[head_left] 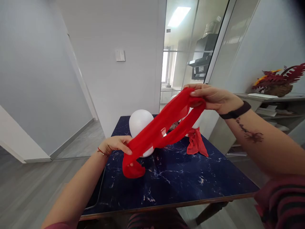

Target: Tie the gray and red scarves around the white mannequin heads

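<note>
A long, sheer red scarf (164,117) stretches slantwise in the air over the dark blue marbled table (188,181). My left hand (118,144) pinches its lower left part, and a loose end curls below the fingers. Higher up on the right, my right hand (212,97) grips the other part, where the cloth folds back in a loop. Behind the scarf stands a smooth white head-shaped form (141,122), partly covered from view. A second white form (197,120) is mostly hidden at the right, with a red cloth (197,143) hanging at its base.
A dark flat object with a pale rim (96,194) lies at the table's left edge. Behind the table are a white wall with a switch (120,55) and a glass panel (181,41). Grey shelves (250,100) at the right bear a flower basket (278,86).
</note>
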The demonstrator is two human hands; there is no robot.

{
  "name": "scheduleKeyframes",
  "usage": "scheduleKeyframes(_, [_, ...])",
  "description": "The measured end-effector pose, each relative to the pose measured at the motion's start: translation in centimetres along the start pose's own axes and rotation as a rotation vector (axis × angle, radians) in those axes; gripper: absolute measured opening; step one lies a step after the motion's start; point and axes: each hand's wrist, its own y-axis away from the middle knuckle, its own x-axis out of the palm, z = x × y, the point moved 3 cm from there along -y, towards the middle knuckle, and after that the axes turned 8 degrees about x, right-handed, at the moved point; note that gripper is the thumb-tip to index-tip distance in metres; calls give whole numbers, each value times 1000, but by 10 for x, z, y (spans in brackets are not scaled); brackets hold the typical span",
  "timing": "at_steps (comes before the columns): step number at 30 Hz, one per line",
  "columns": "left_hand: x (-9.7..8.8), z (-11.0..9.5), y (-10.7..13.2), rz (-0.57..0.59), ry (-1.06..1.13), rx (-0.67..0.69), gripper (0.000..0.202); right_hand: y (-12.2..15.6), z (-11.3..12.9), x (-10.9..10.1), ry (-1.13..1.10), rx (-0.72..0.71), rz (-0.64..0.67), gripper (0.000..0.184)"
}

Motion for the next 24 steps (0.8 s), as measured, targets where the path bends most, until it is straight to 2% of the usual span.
scheduleKeyframes(2, [7, 8, -5, 108, -57, -86, 35, -7, 0, 13, -18, 80, 72, 2])
scheduleKeyframes(3, [12, 13, -11, 142, -29, -86, 42, -10, -1, 20, -28, 110, 101, 3])
scheduleKeyframes(6, [29, 28, -36, 155, 148, 20, 67, -22, -9, 43, -67, 166, 181, 7])
scheduleKeyframes(8, [39, 37, -57, 135, 176, 124, 79, -29, -14, 55, -99, 180, 235, 10])
scheduleKeyframes(10, [46, 45, -74, 134, 207, 206, 78, -33, -17, 61, -133, 178, 275, 13])
scheduleKeyframes(12, [51, 52, -81, 187, 251, 213, 65, -34, -18, 59, -160, 172, 277, 15])
scheduleKeyframes(14, [52, 57, -75, 232, 279, 190, 51, -32, -18, 49, -179, 164, 238, 16])
scheduleKeyframes(16, [48, 57, -59, 195, 293, 216, 43, -26, -20, 33, -189, 153, 180, 15])
scheduleKeyframes(19, [34, 44, -26, -14, 305, 369, 37, -14, -34, 5, -147, 170, 162, 14])
scheduleKeyframes(22, [14, 18, 5, -242, 234, 497, 37, 0, -55, -20, 18, 341, 318, 23])
scheduleKeyframes(24, [0, -3, 20, -338, 167, 533, 36, 13, -64, -39, 131, 493, 418, 28])
